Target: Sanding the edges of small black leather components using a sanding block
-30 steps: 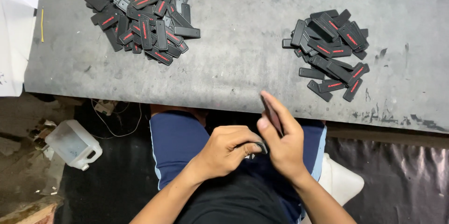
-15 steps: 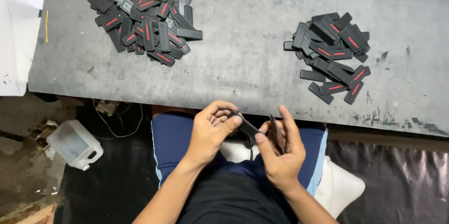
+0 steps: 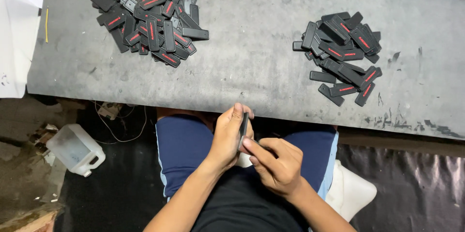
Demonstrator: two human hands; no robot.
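Note:
My left hand (image 3: 228,135) grips a thin black rectangular piece (image 3: 243,130) edge-on, just below the near edge of the grey table (image 3: 256,67). My right hand (image 3: 273,164) sits right beside it, its forefinger pressing against the lower end of the same piece. Both hands hover over my lap. A large heap of black rectangular pieces with red markings (image 3: 147,16) lies at the table's far left. A smaller heap of the same pieces (image 3: 341,55) lies at the right.
A translucent plastic jug (image 3: 75,149) stands on the floor at the left, with loose cables (image 3: 114,120) near it. White paper (image 3: 17,33) lies left of the table. A white plastic seat (image 3: 351,191) shows under my right side.
The hands have come together: the left hand now holds the black piece upright by the table edge, and the right hand has dropped lower, touching its end.

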